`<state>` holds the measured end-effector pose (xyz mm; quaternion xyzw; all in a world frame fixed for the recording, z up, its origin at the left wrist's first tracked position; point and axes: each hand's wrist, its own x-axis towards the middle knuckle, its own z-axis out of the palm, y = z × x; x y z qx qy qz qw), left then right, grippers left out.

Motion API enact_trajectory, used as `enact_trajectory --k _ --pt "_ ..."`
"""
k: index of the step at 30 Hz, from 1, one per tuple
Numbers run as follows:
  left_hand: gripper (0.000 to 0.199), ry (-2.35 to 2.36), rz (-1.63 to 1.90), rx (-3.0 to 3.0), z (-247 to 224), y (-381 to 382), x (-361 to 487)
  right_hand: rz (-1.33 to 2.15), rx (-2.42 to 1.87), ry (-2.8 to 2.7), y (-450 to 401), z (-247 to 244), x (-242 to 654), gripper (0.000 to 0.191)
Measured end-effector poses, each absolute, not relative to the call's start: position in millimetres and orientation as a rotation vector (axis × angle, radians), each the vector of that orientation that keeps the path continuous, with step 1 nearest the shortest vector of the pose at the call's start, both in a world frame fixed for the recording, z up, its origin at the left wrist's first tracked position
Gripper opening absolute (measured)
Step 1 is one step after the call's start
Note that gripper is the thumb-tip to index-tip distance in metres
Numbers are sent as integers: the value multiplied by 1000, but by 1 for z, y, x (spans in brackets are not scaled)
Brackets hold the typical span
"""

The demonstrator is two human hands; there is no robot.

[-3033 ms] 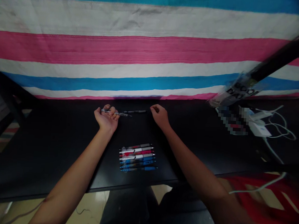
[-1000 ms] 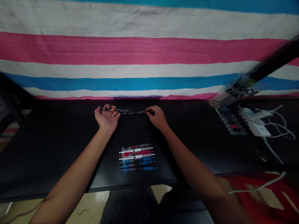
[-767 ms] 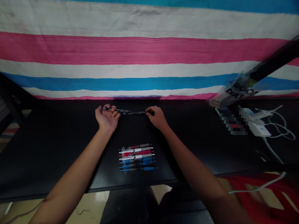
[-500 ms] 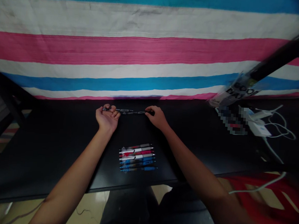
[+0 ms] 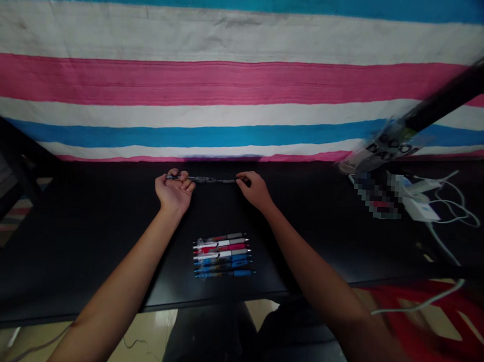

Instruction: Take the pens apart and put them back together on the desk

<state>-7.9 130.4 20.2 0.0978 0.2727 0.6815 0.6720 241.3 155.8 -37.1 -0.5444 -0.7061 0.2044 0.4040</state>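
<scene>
My left hand (image 5: 176, 190), palm up, has its fingers curled round a dark pen (image 5: 201, 179) whose body sticks out to the right. Facing it, my right hand (image 5: 254, 188) pinches the right end of another dark pen (image 5: 225, 181). These two pens lie nearly in line, and their ends meet or overlap between my hands. Nearer to me, several pens (image 5: 223, 253) in grey, white, red and blue lie side by side in a row, with clear plastic over their left parts.
The black table (image 5: 100, 221) ends at a striped sheet (image 5: 215, 84). To the right are a clear plastic bag (image 5: 375, 151), a white power strip (image 5: 421, 205) with cables and a blurred-out item. A red stool (image 5: 434, 324) stands below the edge.
The dark pens between my hands have shifted and turned slightly. My right hand has moved very slightly to the right; my left hand is almost unchanged.
</scene>
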Motion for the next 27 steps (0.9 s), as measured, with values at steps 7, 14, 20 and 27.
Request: enact_trajectory --k 7,14,20,27 --pt "38 612 1523 209 20 129 -7 527 -1378 -1745 157 -39 242 14" --pt "43 606 1500 244 23 128 -4 491 -1258 -1644 147 -24 235 21" --pt "33 654 1324 376 25 124 9 758 -1078 -1747 129 -13 218 30" --pt "22 1014 1391 1080 15 138 -4 647 -1155 -1761 138 -13 230 19"
